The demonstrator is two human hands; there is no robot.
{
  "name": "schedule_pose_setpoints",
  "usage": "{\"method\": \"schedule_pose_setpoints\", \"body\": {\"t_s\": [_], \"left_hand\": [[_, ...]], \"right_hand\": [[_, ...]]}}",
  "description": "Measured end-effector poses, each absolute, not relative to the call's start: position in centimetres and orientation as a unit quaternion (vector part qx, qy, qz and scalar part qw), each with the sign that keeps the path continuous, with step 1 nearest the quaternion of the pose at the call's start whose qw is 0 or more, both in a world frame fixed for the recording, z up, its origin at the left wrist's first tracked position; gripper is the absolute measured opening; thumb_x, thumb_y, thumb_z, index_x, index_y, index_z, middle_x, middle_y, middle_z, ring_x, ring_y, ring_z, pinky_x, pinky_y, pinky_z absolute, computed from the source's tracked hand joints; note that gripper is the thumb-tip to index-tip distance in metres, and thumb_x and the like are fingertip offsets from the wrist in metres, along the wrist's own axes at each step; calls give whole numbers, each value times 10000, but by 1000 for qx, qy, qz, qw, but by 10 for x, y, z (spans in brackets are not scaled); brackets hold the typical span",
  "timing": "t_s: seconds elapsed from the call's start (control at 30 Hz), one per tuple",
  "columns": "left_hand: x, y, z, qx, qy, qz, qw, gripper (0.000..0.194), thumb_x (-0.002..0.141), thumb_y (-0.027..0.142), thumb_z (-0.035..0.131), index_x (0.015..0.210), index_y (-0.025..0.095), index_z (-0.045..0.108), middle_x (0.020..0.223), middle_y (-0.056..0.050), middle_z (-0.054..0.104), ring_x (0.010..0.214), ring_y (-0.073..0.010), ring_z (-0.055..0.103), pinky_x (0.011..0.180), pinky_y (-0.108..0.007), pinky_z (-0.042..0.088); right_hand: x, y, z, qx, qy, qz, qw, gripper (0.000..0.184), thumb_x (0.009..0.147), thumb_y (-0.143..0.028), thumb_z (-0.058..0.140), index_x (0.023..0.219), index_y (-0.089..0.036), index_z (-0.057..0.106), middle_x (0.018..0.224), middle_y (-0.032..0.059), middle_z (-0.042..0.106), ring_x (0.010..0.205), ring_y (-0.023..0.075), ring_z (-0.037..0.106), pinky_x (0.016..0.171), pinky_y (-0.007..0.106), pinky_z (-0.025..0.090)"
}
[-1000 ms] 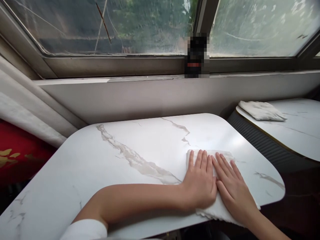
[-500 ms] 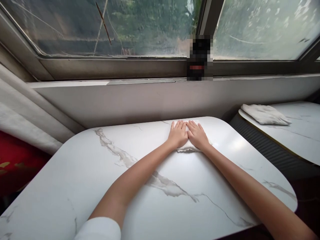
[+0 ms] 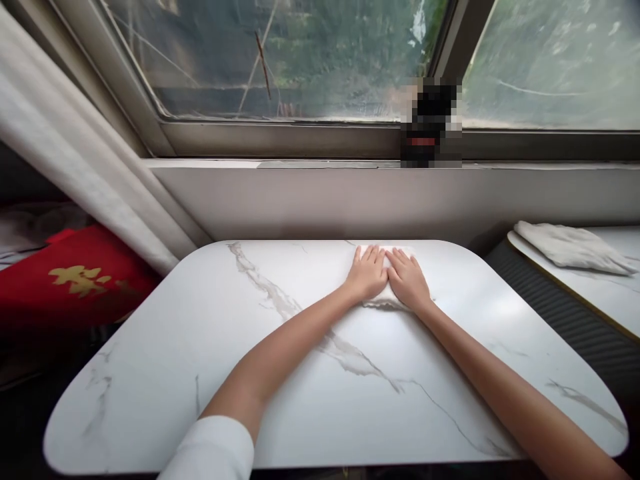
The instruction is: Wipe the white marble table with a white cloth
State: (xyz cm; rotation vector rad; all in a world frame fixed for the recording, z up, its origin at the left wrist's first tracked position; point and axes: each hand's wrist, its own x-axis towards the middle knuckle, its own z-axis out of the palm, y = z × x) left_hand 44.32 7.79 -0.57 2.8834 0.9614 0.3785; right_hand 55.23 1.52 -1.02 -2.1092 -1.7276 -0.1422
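A white folded cloth [image 3: 385, 300] lies at the far edge of the white marble-patterned table [image 3: 160, 340], mostly covered by my hands. My left hand [image 3: 369, 273] presses on its left part, palm down with the fingers stretched out. Beside it, my right hand [image 3: 408, 279] rests flat on the right part of the cloth, fingers extended. The two hands touch or nearly touch at the thumbs. Both arms reach forward across the tabletop.
Behind the table rises a pale wall with a window [image 3: 300, 60] above. A blurred-out dark object [image 3: 427, 127] stands at the sill. On the right, another cloth [image 3: 570, 247] lies on a second table [image 3: 600, 292]. A curtain [image 3: 95, 133] and red fabric [image 3: 30, 293] are at left.
Both hands slid the cloth from the table's near right side to its far edge, then stayed there over the last half second. The camera view has turned slightly left.
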Motion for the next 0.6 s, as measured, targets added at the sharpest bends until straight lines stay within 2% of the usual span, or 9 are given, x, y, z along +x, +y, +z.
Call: {"method": "schedule_pose_setpoints", "body": {"t_s": [0.13,0.27,0.33,0.43,0.6], "left_hand": [[401,25,-4,951,283,118,36,534,959,312,226,1415,37,258,1490,-147,242,1386,-226,153,1128,-461,53],[347,-32,6,962,248,102,54,548,972,346,209,1428,45,225,1505,-144,191,1396,-236,88,1130,-469,46],[321,-56,13,965,236,93,72,548,978,350,197,1434,46,210,1508,-145,173,1398,-242,61,1131,-472,49],[293,-78,19,964,231,84,101,537,983,340,197,1439,55,202,1513,-135,154,1398,-242,29,1136,-463,56],[289,-69,17,954,263,80,119,538,968,310,228,1437,49,195,1518,-131,138,1399,-240,11,1138,-465,59]], "right_hand": [[525,-47,-18,-722,-644,-11,252,490,930,-265,247,1408,-223,348,1446,72,381,1356,229,273,1092,543,194],[489,-117,-25,-691,-680,20,242,538,948,-325,255,1470,-289,129,1516,42,224,1382,241,179,1097,559,162],[470,-145,-27,-676,-698,15,237,592,934,-325,273,1477,-291,40,1528,54,172,1383,280,151,1081,591,158],[450,-169,-28,-661,-716,20,223,640,904,-312,284,1481,-269,11,1531,62,147,1375,317,147,1054,599,219],[457,-149,-20,-623,-757,20,195,625,918,-337,286,1482,-264,27,1513,59,225,1370,273,209,1044,509,323]]}}
